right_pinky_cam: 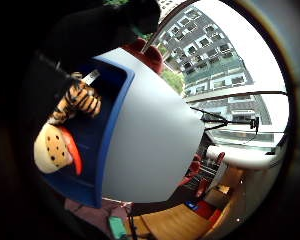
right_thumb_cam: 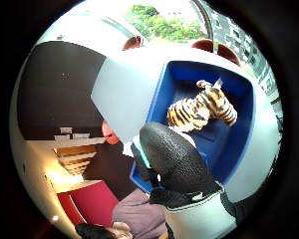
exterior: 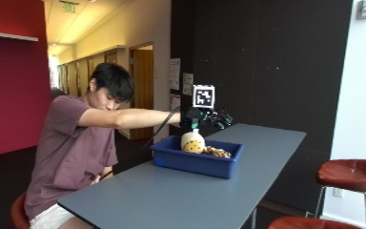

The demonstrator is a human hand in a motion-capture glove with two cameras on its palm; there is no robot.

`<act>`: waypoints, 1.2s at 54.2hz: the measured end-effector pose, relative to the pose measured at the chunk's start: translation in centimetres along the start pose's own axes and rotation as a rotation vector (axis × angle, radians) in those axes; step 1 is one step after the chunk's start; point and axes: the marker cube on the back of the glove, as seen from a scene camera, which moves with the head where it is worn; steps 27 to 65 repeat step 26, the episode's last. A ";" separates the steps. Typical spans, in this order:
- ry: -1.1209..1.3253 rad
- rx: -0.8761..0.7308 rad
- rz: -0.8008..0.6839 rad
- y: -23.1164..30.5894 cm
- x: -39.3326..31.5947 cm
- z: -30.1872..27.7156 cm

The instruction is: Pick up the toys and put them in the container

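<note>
In the outside view a blue container stands on the grey table. Two toys lie in it. One is a yellow spotted plush with an orange part, standing above the rim. The other is a striped tiger plush beside it. My gloved right hand hovers just over the yellow plush with its fingers spread, and nothing shows in them. The palm views look down into the container at the tiger and the yellow plush. My black thumb reaches across the container near the tiger.
The person sits at the table's near left end, right arm stretched over the container. Two red-brown stools stand to the right of the table. A dark wall runs behind the table's far end.
</note>
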 end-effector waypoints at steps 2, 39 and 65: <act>0.027 -0.002 0.027 0.0 0.1 0.1; -0.009 -0.037 -0.056 2.0 -0.5 -1.1; -0.009 -0.037 -0.056 2.0 -0.5 -1.1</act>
